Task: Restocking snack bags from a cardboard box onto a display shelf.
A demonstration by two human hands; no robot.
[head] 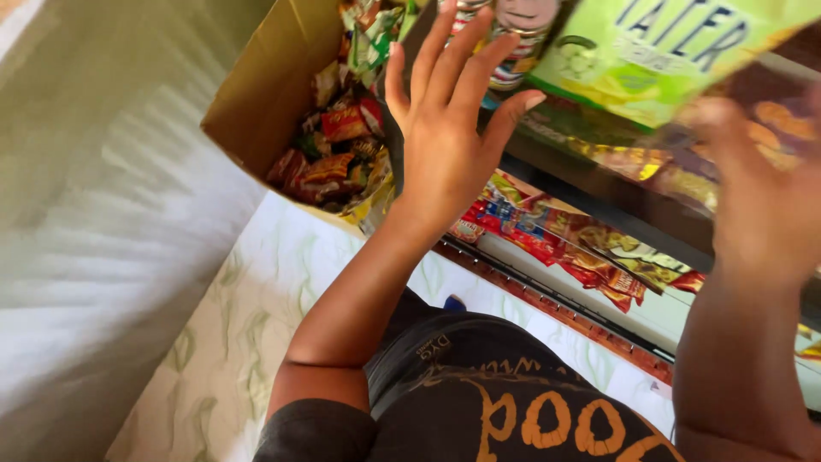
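The green snack packet [663, 51] sits at the top right of the view, above a dark shelf [599, 184] of other packets. The right hand [757, 192] is raised just under it, blurred, so whether it pinches the packet's lower edge cannot be told. The left hand [449, 128] is spread wide, fingers apart, holding nothing, near some tins [517, 38] and beside a cardboard box [265, 94] full of small wrappers. The packet looks light, thin and crinkly, probably slick and easily crushed; a hold along its sealed edge would likely suit it best.
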